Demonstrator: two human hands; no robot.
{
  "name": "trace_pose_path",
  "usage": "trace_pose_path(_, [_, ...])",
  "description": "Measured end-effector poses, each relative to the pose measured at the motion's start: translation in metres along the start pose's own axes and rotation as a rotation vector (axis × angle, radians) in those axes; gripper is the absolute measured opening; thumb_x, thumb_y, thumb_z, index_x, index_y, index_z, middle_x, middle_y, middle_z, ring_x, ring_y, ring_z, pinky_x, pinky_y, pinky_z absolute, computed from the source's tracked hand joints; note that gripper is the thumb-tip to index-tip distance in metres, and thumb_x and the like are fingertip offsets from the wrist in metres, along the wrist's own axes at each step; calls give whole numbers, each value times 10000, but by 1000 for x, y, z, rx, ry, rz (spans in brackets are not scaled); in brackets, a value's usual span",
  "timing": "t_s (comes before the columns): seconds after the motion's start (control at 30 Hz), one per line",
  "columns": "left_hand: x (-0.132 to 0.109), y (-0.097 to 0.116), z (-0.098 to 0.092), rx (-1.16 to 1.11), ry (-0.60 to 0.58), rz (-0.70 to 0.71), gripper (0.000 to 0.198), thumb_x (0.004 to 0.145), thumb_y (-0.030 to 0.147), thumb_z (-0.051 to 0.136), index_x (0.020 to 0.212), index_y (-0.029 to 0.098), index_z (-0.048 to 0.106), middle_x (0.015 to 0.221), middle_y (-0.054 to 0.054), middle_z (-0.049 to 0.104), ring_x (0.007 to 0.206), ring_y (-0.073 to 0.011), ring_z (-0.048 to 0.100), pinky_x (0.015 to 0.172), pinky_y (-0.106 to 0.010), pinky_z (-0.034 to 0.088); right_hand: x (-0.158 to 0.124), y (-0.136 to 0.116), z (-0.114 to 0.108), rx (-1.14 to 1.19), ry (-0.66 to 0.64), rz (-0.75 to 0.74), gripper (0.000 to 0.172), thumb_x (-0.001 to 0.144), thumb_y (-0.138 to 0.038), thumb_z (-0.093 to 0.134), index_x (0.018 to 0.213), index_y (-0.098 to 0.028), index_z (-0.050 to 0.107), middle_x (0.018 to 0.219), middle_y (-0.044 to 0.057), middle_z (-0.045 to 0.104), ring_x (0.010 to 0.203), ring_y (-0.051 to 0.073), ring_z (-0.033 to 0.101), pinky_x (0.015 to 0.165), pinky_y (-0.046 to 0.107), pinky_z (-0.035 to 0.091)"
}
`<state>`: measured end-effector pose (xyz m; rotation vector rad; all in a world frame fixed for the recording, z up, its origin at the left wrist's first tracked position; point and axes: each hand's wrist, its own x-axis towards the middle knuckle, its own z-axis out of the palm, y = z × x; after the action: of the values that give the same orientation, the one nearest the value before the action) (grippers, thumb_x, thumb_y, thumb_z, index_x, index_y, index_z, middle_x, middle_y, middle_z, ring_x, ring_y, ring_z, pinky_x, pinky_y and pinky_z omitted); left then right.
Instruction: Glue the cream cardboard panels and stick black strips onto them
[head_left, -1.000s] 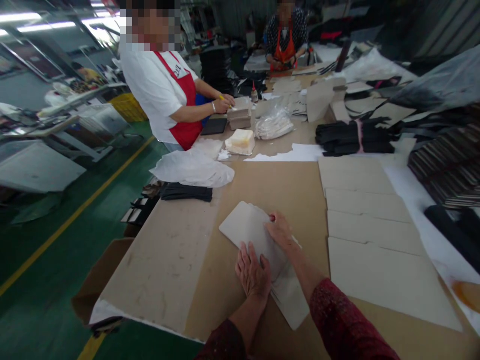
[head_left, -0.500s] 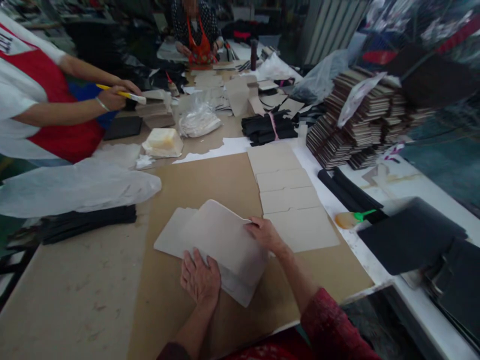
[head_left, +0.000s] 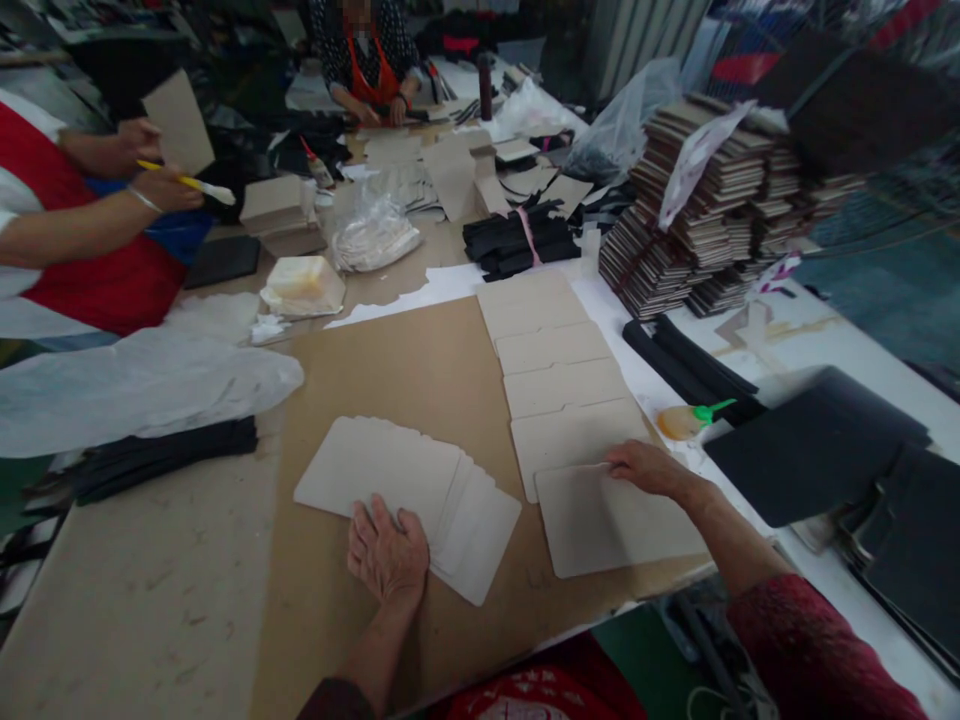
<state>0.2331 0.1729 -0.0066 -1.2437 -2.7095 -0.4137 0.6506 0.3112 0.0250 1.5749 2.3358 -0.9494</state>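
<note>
My left hand [head_left: 388, 550] lies with fingers spread on the near edge of a fanned pile of pale grey-beige cardboard sheets [head_left: 390, 455]. My right hand [head_left: 649, 467] pinches the far edge of a single cardboard sheet [head_left: 585, 520] with rounded corners. That sheet lies at the near end of a column of overlapping cardboard sheets [head_left: 562, 370], its far edge close to or over the last one. Both the pile and the column rest on a brown board [head_left: 375, 360] on the table.
A co-worker at left [head_left: 67, 230] holds a brush [head_left: 187, 183] and a cardboard piece [head_left: 180, 120]. Another person [head_left: 367, 65] works at the far end. Right of the column lie a tub with a green-handled tool [head_left: 682, 420], black sheets [head_left: 817, 440] and tall stacked boards [head_left: 705, 210].
My right hand has carried the sheet from the pile rightward to the column's near end. My left hand stays on the pile. The left co-worker has lifted a cardboard piece.
</note>
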Motion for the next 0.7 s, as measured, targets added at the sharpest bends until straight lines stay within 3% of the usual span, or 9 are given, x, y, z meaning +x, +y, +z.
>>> trace_pose_path(0.1, [0, 0, 1, 3, 16, 8, 530, 961, 401, 396, 1430, 167, 470, 1542, -160, 397, 1363, -356, 411, 1082, -546, 358, 7, -1, 2, -44, 19, 0, 129, 811, -191, 626, 861, -250, 731, 921, 63, 709, 954, 236, 602, 812, 311, 386])
trace_pose_path(0.33, [0, 1, -1, -7, 12, 7, 537, 951, 376, 429, 1450, 178, 450, 1529, -175, 409, 1368, -357, 408, 1079, -560, 366, 4, -5, 5, -72, 101, 51, 94, 799, -171, 656, 882, -211, 670, 853, 58, 665, 864, 221, 587, 772, 315, 387])
trace_pose_path(0.43, [0, 1, -1, -11, 3, 4, 536, 954, 380, 425, 1449, 177, 448, 1536, -172, 400, 1369, -358, 406, 1081, -561, 365, -2, -12, 3, -58, 196, 67, 172, 775, -153, 681, 938, -202, 656, 961, 89, 659, 974, 258, 562, 858, 368, 394])
trace_pose_path(0.57, [1, 1, 0, -18, -36, -7, 542, 965, 391, 399, 1455, 162, 434, 1551, -179, 372, 1383, -363, 384, 1092, -568, 344, -6, -48, 15, 16, 327, 19, 268, 830, -172, 651, 1096, -185, 629, 1163, 134, 608, 1139, 283, 502, 990, 430, 379])
trace_pose_path(0.7, [-1, 0, -2, 6, -49, -9, 549, 962, 375, 403, 1463, 152, 423, 1555, -184, 365, 1387, -364, 375, 1090, -573, 343, 13, -114, 48, 169, 366, -157, 287, 930, -261, 570, 1210, -200, 573, 1200, 101, 611, 1121, 205, 557, 988, 346, 441])
